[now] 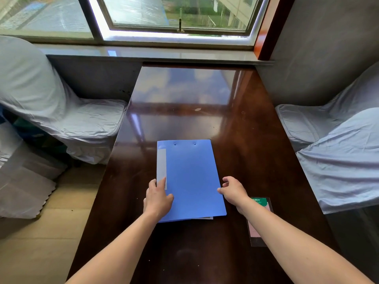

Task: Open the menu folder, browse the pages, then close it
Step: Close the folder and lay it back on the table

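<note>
Fingers (222,189) of right hand (233,191): loosely curled, part open, tips at right free edge of menu folder (190,179); contact with cover edge likely, no closed pinch visible. Fingers (162,182) of left hand (159,198): extended, laid flat on cover near spine side, over lower end of pale label strip (162,167); pressing down, nothing gripped.

Folder: blue, shut, flat on dark glossy table (205,111), near front-centre, spine to left. White page corner (206,217) protruding at near bottom edge.

Step in hand, judged: either opening not yet begun or closing just done; not determinable from this view. Hand layout fits start of opening: left steadying spine, right seeking free edge.

Next move, if opening: right fingertips under cover edge only, not under loose pages; lift and swing leftward; left hand to clear cover first, else hinge blocked. Risk: folder sliding on polished surface, protruding sheet snagged.

Just beside right wrist, partly hidden: small card (259,222), green and pink, flat on table. Print illegible.

Further: covered chairs either side, left chair (61,111), right chair (338,152). Beyond table end: window sill (143,53), window (174,15).
</note>
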